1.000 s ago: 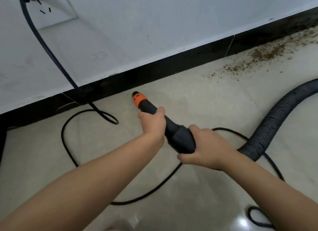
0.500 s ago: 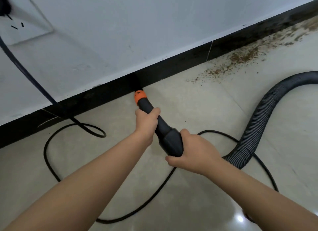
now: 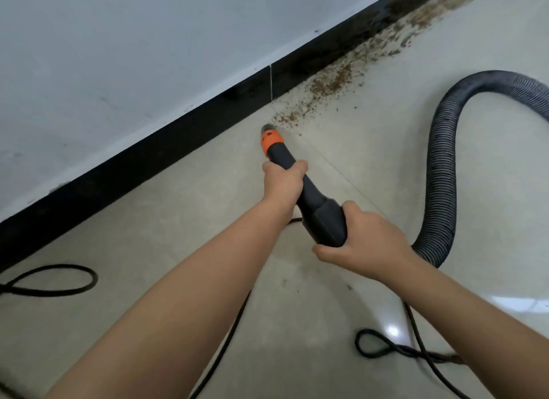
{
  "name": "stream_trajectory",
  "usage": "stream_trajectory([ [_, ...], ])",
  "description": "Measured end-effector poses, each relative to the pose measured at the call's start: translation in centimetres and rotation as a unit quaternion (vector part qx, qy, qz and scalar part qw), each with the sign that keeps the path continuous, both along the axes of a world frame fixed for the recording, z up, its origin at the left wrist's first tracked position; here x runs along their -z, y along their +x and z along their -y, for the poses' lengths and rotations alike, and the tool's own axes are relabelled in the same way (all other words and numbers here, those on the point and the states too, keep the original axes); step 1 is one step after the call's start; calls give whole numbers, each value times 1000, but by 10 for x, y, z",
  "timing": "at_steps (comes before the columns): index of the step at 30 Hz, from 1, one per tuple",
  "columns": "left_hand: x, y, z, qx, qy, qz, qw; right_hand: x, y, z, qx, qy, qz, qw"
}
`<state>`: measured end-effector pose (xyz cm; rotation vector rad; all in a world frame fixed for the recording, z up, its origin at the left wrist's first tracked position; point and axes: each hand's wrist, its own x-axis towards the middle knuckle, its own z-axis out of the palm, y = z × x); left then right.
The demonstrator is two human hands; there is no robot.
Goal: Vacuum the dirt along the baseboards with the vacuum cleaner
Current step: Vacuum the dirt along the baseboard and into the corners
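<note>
We hold a black plastic vacuum nozzle [image 3: 309, 196] with both hands, pointing it down and away from us toward the foot of the wall. Our left hand [image 3: 283, 183] is wrapped around the narrow forward part of the nozzle, fingers curled over the top and thumb on the near side. Our right hand [image 3: 367, 244] grips the thicker rear end, fingers curled under it and thumb lying along its side. Ahead of our left hand sits a bright orange plastic collar [image 3: 269, 139], and past it the dark nozzle tip [image 3: 266, 128] is low over the floor; we cannot tell whether it touches. The tip lies just beside the near end of a scattered trail of brown crumbly dirt [image 3: 329, 82], which runs along the glossy black baseboard [image 3: 178, 137] toward the upper right. The baseboard sits at the foot of a white painted wall [image 3: 133, 57].

From behind our right hand a ribbed black flexible hose [image 3: 442, 167] rises, arches over and leaves at the right edge. A thin black power cord [image 3: 59, 280] loops on the pale glossy tiled floor [image 3: 190, 220] at the left, passes under our arms, and forms a second loop at the lower right.
</note>
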<state>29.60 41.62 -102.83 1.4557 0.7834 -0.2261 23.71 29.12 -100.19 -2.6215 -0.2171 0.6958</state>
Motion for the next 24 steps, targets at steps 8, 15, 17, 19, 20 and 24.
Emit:
stream_trajectory([
  [8,-6,-15,28,-47,-29,-14,998,-16,1,32,-43,-31,-33,998],
  [15,1,-20,31,-51,-17,-11,999,-7,-5,27,-29,-26,-48,998],
  [17,2,-8,21,-49,3,-5,999,0,4,17,-17,1,-42,999],
  [19,1,4,11,-44,23,-9,999,4,15,7,-22,11,-31,999],
  [20,0,10,8,-41,32,-15,999,4,20,4,-29,10,-27,999],
  [24,-4,26,0,-26,57,-51,997,0,36,2,-55,8,-17,998],
])
